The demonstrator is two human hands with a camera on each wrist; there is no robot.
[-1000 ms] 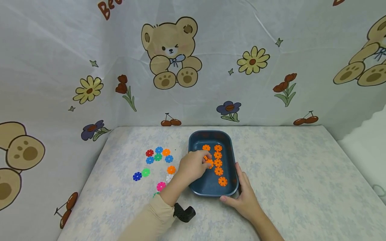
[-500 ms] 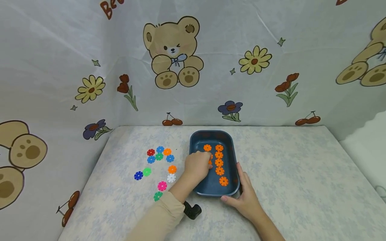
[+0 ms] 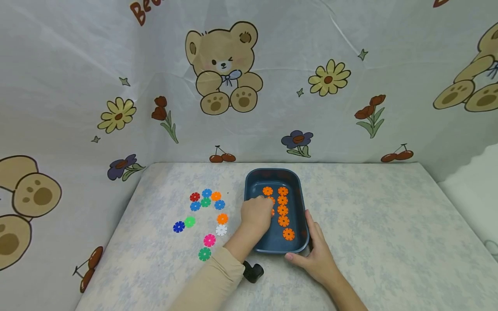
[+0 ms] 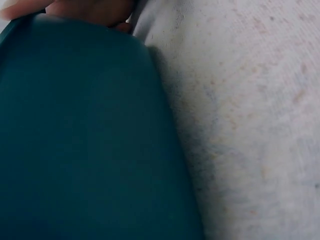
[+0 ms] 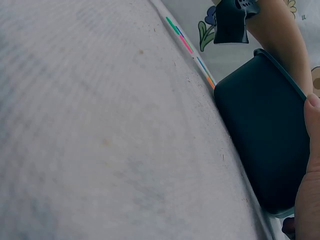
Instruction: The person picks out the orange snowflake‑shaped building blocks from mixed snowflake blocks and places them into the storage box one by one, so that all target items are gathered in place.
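Observation:
A dark teal tray (image 3: 256, 248) stands on the table with orange snowflake discs (image 3: 288, 234) lying in it in two columns. My left hand (image 3: 256, 214) is down inside its left half, knuckles up and fingers bent, over the left column; part of an orange disc shows beside the fingers. Those fingertips are hidden, so I cannot tell whether they pinch a disc. Only the tray's outer wall (image 4: 100, 140) and some skin at the top fill the left wrist view. My right hand (image 3: 317, 255) holds the tray's near right corner, thumb at the front rim, fingers along the side.
Left of the tray, loose snowflake discs lie on the table: a red one (image 3: 195, 197), a white one (image 3: 221, 230), a pink one (image 3: 209, 240), and several in blue, green and orange. A black wrist camera (image 3: 253, 273) sticks out below the left sleeve. A bear-print cloth (image 3: 272, 125) hangs behind.
My left hand has shifted slightly right and turned over the left column, so its fingertips are now hidden. The right hand and tray have stayed in place.

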